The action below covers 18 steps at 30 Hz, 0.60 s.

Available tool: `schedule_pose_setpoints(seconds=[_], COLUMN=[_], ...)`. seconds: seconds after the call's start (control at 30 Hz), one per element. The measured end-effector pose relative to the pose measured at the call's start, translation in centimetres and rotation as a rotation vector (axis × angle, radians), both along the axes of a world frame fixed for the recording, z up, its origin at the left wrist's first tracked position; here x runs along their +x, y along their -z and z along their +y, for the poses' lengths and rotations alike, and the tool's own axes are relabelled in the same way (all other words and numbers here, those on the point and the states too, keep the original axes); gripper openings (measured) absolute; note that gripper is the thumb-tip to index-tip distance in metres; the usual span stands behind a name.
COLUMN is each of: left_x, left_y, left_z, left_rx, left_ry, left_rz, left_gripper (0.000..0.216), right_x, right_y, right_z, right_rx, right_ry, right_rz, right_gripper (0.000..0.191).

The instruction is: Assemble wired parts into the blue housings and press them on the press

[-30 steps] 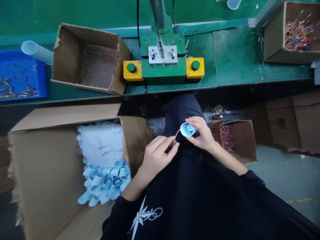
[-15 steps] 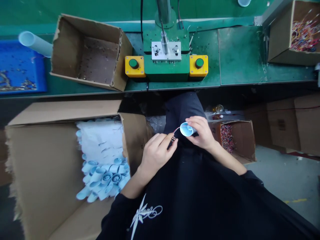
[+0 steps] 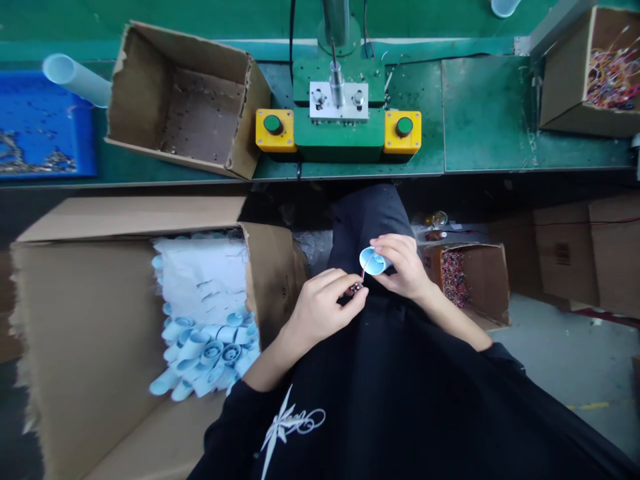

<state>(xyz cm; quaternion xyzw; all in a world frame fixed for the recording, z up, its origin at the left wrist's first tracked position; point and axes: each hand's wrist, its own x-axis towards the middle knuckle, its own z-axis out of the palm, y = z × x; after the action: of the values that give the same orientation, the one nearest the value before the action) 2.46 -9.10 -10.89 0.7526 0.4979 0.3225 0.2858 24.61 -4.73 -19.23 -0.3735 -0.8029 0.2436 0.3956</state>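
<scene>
Above my lap, my right hand (image 3: 403, 267) is closed around a light blue plastic tube (image 3: 373, 261), its open end facing left. Just left of it, my left hand (image 3: 330, 305) pinches a small dark metallic part (image 3: 356, 288) between thumb and fingers; its exact kind is too small to make out. A thin red and white wire (image 3: 363, 272) runs from this part up to the tube's mouth. Inside the tube, a light blue inner piece shows. Many more such tubes (image 3: 195, 347) lie in the large cardboard box to the left.
A green press (image 3: 337, 133) with two yellow button boxes (image 3: 275, 127) stands on the bench ahead. A cardboard box (image 3: 240, 127) and a blue tray (image 3: 86, 143) sit at its left. Wires fill a box (image 3: 560, 100) at right; a smaller box (image 3: 493, 280) stands below.
My left hand has moved right and slightly down with the metallic part, closer to the tube. The wire now hangs steeper from the tube's mouth. My right hand stays nearly in place.
</scene>
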Motion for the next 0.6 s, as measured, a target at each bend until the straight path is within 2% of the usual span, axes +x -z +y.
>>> schedule_pose_setpoints(seconds=[0.1, 0.2, 0.33, 0.47, 0.6], left_x=[0.1, 0.5, 1.2, 2.3, 2.3], left_y=[0.1, 0.7, 2.0, 2.8, 4.4], left_z=[0.5, 1.0, 2.0, 2.8, 2.9], left_rx=[-0.144, -0.222, -0.093, 0.039, 0.003], left_ry=[0.002, 0.002, -0.043, -0.064, -0.067], left_rz=[-0.107, -0.184, -0.069, 0.101, 0.084], left_gripper=[0.012, 0.013, 0.019, 0.028, 0.036], right_x=[0.0, -0.2, -0.6, -0.7, -1.0], right_y=[0.1, 0.1, 0.2, -0.3, 0.3], right_z=[-0.1, -0.1, 0.0, -0.3, -0.4], right_rx=[-0.051, -0.026, 0.05, 0.021, -0.033], right_ry=[-0.009, 0.005, 0.018, 0.023, 0.022], right_rz=[-0.034, -0.075, -0.058, -0.098, -0.175], right_gripper=[0.046, 0.039, 0.04, 0.036, 0.044])
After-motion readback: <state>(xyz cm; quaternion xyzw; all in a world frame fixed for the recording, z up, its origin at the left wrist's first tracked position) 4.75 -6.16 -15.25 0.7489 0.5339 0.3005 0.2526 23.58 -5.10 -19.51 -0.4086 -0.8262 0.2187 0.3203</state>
